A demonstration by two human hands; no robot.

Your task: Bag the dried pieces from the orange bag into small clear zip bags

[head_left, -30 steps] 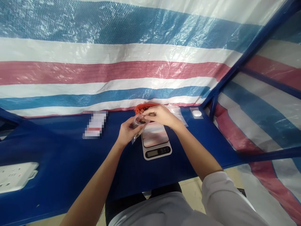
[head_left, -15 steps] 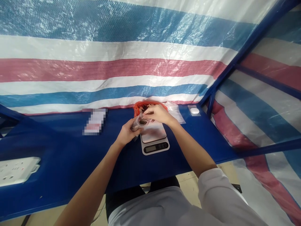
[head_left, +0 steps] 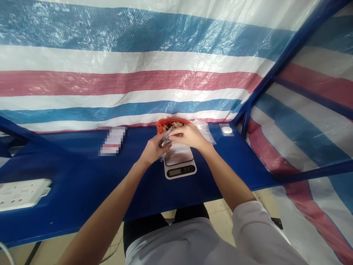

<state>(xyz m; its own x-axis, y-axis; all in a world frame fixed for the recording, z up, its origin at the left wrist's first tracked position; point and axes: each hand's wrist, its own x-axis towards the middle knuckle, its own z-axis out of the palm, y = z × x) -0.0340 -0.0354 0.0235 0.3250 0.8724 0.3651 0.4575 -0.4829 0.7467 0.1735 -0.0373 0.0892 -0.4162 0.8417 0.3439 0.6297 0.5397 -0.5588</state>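
A small clear plastic bag [head_left: 165,142] with something dark inside is in my left hand [head_left: 151,151], whose fingers are closed around its lower part. With fingertips pinched together, my right hand [head_left: 193,137] grips the bag's upper edge. Both hands are above the white kitchen scale [head_left: 180,171], whose display faces me. Just behind them stands an open orange bag [head_left: 159,127] of brown, flake-like pieces [head_left: 178,124], partly hidden by my right hand.
Flat clear bags [head_left: 209,133] lie right of the orange bag. Farther right is a white round item [head_left: 227,130] in a small clear bag. A blurred-out packet [head_left: 114,140] lies left, a white power strip [head_left: 23,193] at the blue table's [head_left: 82,191] left edge. Striped sheeting [head_left: 138,81] hangs behind.
The small bag's mouth stood rounded open half a second ago; now its upper part looks flatter between my hands. My right hand has shifted slightly, showing more of the brown pieces.
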